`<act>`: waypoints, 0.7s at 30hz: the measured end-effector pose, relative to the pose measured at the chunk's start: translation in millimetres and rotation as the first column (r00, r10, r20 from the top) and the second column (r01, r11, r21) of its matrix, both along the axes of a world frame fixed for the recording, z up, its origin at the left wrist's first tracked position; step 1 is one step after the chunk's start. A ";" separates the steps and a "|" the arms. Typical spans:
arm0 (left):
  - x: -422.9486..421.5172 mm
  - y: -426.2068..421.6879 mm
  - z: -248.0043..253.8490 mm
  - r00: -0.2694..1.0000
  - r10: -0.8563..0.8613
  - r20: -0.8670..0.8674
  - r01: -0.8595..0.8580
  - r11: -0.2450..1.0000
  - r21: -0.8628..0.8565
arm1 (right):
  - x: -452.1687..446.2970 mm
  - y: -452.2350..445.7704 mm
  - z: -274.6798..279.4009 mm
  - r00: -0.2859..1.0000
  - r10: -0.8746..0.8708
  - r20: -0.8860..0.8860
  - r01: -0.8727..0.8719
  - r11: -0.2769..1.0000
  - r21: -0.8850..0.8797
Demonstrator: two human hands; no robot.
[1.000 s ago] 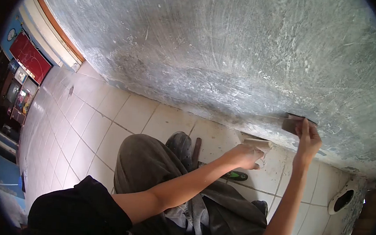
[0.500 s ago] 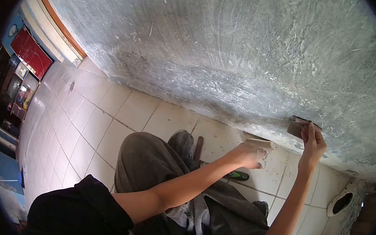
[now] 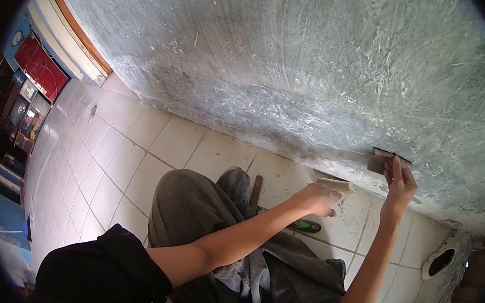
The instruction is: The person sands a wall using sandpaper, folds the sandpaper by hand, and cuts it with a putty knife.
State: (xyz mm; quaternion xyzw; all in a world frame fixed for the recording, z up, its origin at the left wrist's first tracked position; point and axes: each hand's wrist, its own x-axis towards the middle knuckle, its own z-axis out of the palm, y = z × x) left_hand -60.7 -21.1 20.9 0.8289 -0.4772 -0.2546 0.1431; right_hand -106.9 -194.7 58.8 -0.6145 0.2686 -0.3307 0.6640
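My right hand (image 3: 400, 184) pinches a small flat scraper (image 3: 377, 164) with a dark long edge, pressed against the grey wall (image 3: 293, 87) low down near the floor. Its thin plate sticks out to the left of my fingers. Lower and to the left, my left hand (image 3: 319, 200) is curled against a beige flat piece (image 3: 334, 185) close to the base of the wall. The far fingers are partly hidden, so the grip is only partly visible. The wall shows whitish smears and scratches around the scraper.
Beside my foot (image 3: 234, 188) lies a brown-handled tool (image 3: 256, 191). A green and black tool handle (image 3: 308, 226) rests on the white tiled floor (image 3: 219, 155) below my left forearm. A pale object with a dark oval opening (image 3: 442, 262) stands at right.
My right hand has slid slightly left along the wall with the scraper. My left hand has shifted slightly left, while the beige piece looks nearly unmoved.
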 end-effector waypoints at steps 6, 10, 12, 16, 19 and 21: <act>-1.2 -2.0 -0.7 0.999 -0.030 0.012 0.030 1.000 0.010 | 1.3 6.1 -0.1 0.998 -0.070 0.003 0.070 0.998 -0.007; -1.1 -1.0 -0.4 1.000 -0.019 -0.007 0.019 1.000 0.007 | 0.5 6.2 1.0 0.998 -0.065 0.008 0.065 0.998 0.014; -1.0 -0.8 -1.8 1.000 -0.014 -0.021 0.014 1.000 0.002 | 0.5 5.0 -0.9 0.998 -0.065 -0.004 0.065 0.998 0.020; -0.9 -1.1 -3.3 1.000 -0.028 0.007 0.028 1.000 0.000 | 1.1 3.3 -3.9 0.998 -0.059 -0.002 0.059 0.998 0.026; -1.5 0.0 -2.7 0.999 -0.033 0.009 0.033 0.999 -0.007 | 1.1 2.2 -5.7 0.998 -0.054 0.010 0.054 0.998 0.045; -0.4 -0.1 -5.0 0.999 -0.040 0.010 0.040 0.999 -0.010 | 1.1 4.0 -3.7 0.998 -0.058 -0.008 0.058 0.998 0.029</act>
